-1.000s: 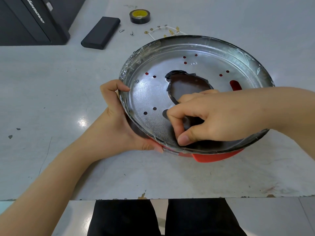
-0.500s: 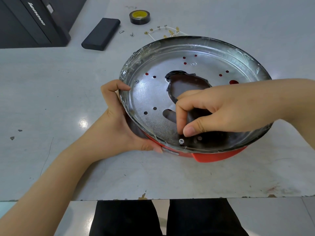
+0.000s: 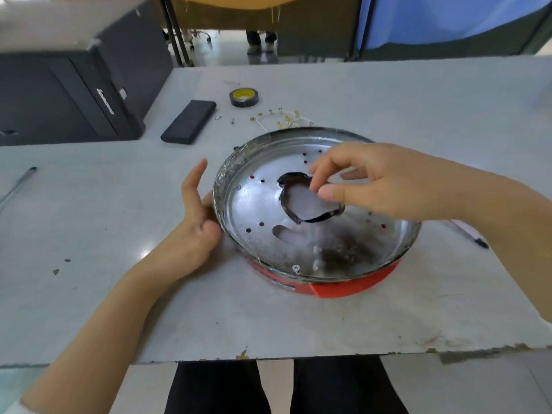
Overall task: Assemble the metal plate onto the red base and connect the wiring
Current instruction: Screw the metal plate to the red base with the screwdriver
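We have the metal plate point(image 3: 257, 210) seated on the red base point(image 3: 343, 286), mid-table point(image 3: 89, 294), one screw point(image 3: 296, 268) at its near rim. Our left hand point(image 3: 194, 222) rests open against the left edge; our right hand point(image 3: 367, 183) hovers, fingers loosely curled, seemingly empty. Best fetch screws point(image 3: 231, 121) from beyond, keeping the holes lined up.
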